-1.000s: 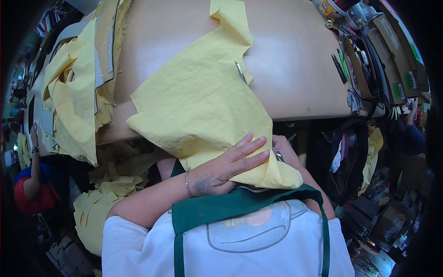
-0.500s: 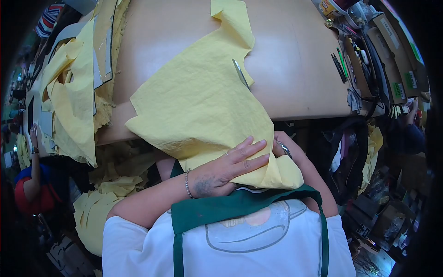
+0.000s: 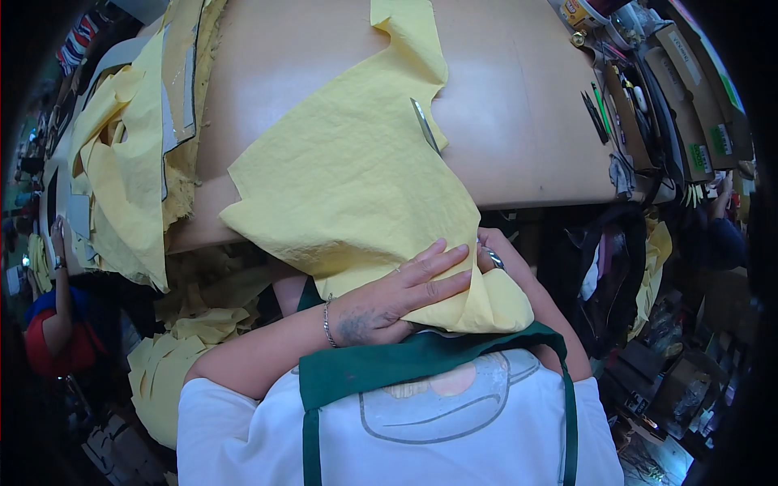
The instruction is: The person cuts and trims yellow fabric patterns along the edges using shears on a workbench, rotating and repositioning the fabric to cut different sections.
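Note:
A large yellow cloth piece hangs over the table's near edge onto my lap. My left hand lies flat on its lower part, fingers stretched out and holding nothing. My right hand is beside the cloth's right edge, with its fingers mostly hidden behind the cloth. A shiny metal band or loop shows there; I cannot make out which. Higher up, a narrow pointed metal blade lies over the cloth near its right edge. Where the blade's lower end leads is hidden.
The brown table has stacked yellow cloth and card pattern pieces on its left. Pens, boxes and a tub line the right side. More cloth lies below left. Another person's arm is at far left.
The blade has shifted slightly right, and a little more of it shows above the cloth. Both hands and the cloth stay almost where they were.

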`<state>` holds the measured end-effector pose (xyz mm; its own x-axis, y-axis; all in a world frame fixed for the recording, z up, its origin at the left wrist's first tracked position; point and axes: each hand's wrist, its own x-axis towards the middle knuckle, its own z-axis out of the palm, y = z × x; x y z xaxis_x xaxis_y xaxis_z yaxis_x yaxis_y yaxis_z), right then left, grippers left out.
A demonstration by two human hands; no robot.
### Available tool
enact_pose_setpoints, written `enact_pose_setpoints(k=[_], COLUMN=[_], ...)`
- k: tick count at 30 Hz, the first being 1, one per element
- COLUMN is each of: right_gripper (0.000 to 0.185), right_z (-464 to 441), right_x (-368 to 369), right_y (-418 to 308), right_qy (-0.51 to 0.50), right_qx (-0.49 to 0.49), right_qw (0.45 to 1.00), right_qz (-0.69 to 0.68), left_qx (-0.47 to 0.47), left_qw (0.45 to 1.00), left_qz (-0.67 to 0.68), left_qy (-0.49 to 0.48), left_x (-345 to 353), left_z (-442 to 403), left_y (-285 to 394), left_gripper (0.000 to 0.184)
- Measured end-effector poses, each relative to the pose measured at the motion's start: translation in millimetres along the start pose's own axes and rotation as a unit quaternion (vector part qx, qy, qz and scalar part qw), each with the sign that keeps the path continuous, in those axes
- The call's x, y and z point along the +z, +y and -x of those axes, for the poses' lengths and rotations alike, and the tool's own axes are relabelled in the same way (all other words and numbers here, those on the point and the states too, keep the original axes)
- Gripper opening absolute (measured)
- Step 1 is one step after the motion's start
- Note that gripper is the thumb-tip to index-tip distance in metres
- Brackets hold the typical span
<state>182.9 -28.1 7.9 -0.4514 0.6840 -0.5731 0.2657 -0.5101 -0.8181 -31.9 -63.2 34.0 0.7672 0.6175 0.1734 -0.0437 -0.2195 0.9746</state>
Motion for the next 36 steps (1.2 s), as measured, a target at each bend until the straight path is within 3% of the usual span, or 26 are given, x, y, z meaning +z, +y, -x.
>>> enact_pose_setpoints(k=[5,9,12,15,18,21,27,32,35,36], right_gripper=[0.056,0.033,0.026,0.026,0.026,0.028,0.027,0.033,0.047,0.052], right_z=[12.4,4.5,5.1,11.5,12.3,12.0,13.2,18.3,9.0,6.2], right_x=[8.2,6.5,6.0,4.1,0.1,1.9,2.0,6.6,-1.3,-3.7], right_y=[-20.7,-11.5,-11.5,-15.7,-12.8,-13.1,-17.4,-19.4,9.0,14.4], right_qy=[0.022,0.026,0.053,0.041,0.039,0.045,0.047,0.045,0.029,0.021], right_qx=[-0.021,0.067,0.153,0.085,0.068,0.083,0.084,0.05,0.029,0.023], right_qw=[0.999,0.997,0.976,0.995,0.994,0.995,0.992,0.996,0.998,0.999], right_qz=[0.013,0.036,-0.143,0.041,0.07,0.023,0.083,-0.063,-0.041,-0.016], left_qx=[0.009,0.038,0.048,0.038,0.025,0.035,0.057,0.04,-0.021,-0.085], left_qw=[0.999,0.998,0.998,0.998,0.999,0.998,0.997,0.998,0.985,0.952], left_qz=[0.039,0.038,0.042,0.039,0.035,0.047,0.057,0.035,-0.154,-0.289], left_qy=[0.008,0.018,0.016,0.009,0.006,0.01,-0.003,-0.035,-0.071,-0.061], left_x=[-2.0,0.4,1.7,1.1,0.1,0.8,-0.8,-15.0,-55.4,-62.2], left_z=[-4.8,-12.5,-16.5,-17.0,-16.7,-16.8,-19.3,-17.9,-9.0,-4.5], left_y=[5.7,7.6,8.0,9.0,10.9,9.3,4.5,23.0,34.0,40.1], left_gripper=[0.077,0.066,0.061,0.059,0.058,0.057,0.056,0.063,0.063,0.065])
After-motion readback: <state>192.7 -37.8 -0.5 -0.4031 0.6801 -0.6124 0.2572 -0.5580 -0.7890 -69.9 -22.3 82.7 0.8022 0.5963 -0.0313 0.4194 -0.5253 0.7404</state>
